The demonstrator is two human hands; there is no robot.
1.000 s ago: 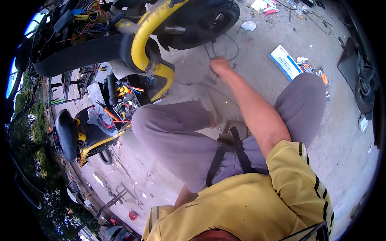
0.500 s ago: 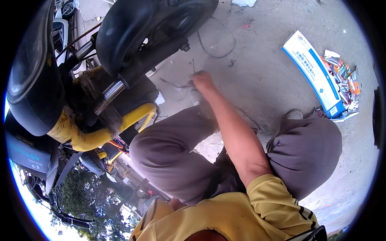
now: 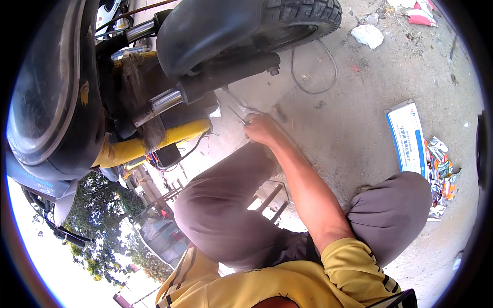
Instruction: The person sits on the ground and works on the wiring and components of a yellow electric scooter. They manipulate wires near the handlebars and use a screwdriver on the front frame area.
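Observation:
My right hand [image 3: 261, 129] is closed in front of my left knee, low over the ground. A thin, straight, dark rod [image 3: 235, 113] sticks out of it toward the vehicle; its handle end is hidden in my fist, so its kind does not show. Close beyond the hand lies a thin cable [image 3: 246, 106] on the concrete. Ahead and to the left stands a scooter-like vehicle with a black fender [image 3: 205, 38], a fork tube [image 3: 165, 101] and a yellow frame bar [image 3: 182, 132]. My left hand is out of sight.
A loop of wire [image 3: 335, 77] lies on the ground below the tyre [image 3: 303, 18]. To the right are a blue and white box [image 3: 406, 136] and a pile of colourful wrappers [image 3: 441, 169]. A white lump [image 3: 367, 36] lies farther off. Wires hang under the yellow bar.
My view has shifted, so the vehicle appears farther right and the box lower. My right hand stays closed; the rod now slants toward the vehicle instead of pointing straight away.

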